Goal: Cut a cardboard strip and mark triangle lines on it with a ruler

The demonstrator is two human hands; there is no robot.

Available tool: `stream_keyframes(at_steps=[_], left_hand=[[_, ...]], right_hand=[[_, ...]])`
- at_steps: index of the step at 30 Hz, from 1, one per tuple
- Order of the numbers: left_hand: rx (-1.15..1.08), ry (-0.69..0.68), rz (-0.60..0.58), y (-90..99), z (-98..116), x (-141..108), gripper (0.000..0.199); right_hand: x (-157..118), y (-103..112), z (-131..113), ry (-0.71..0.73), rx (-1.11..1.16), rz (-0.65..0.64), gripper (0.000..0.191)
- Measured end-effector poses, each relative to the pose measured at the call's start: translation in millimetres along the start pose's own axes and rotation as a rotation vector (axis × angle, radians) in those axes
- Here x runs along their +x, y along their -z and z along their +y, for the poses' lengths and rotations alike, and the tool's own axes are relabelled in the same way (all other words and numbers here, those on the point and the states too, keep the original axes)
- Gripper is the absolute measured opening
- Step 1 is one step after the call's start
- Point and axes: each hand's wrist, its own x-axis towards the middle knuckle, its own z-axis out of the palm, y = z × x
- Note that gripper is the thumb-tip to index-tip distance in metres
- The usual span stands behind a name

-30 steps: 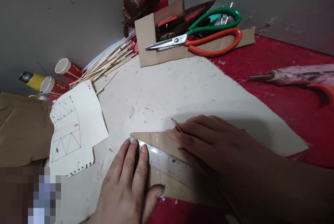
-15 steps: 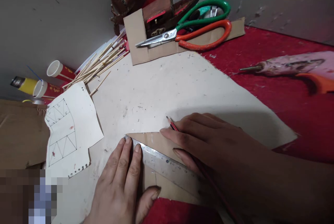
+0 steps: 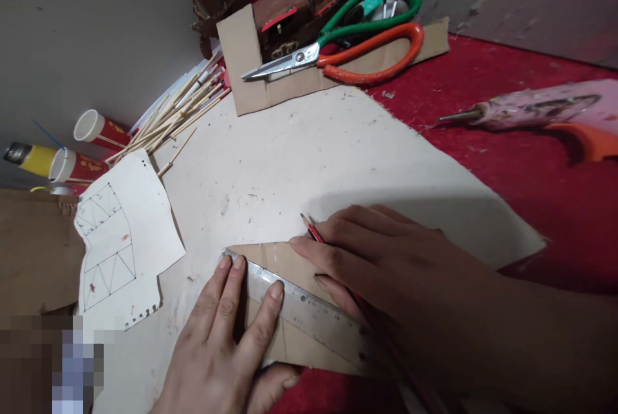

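Nearest, the left hand (image 3: 217, 333) presses spread fingers down on the ruler (image 3: 309, 314), clasping nothing. The ruler lies across some cardboard (image 3: 280, 261); with those fingers bunched towards one end, uneven pressure might swivel the other. Beside the ruler, the right hand (image 3: 381, 246) has fingers gripping a pencil (image 3: 315, 232). Scissors (image 3: 309, 56) lie well beyond the ruler.

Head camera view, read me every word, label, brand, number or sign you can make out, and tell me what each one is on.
No text reads clearly; these marks are illegible:
Ruler: scale marks and figures, too small and blurred.
Drawing sheet: tiny marks around the upper lattice sketch, too small.
Far red paper cup: gold markings, too blurred.
Near red paper cup: gold markings, also too blurred.
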Motion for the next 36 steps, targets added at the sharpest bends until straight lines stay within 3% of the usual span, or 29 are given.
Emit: stream_keyframes(at_steps=[16, 36], left_hand=[[-0.047, 0.01, -0.019, -0.3, 1.2, 0.5, 0.067], [-0.06, 0.021, -0.035, 1.0, -0.1, -2.2, 0.072]], right_hand=[[0.8, 2.3, -0.9, -0.001, 0.012, -0.043, 0.03], [0.7, 0.9, -0.7, 0.012, 0.006, -0.005, 0.028]])
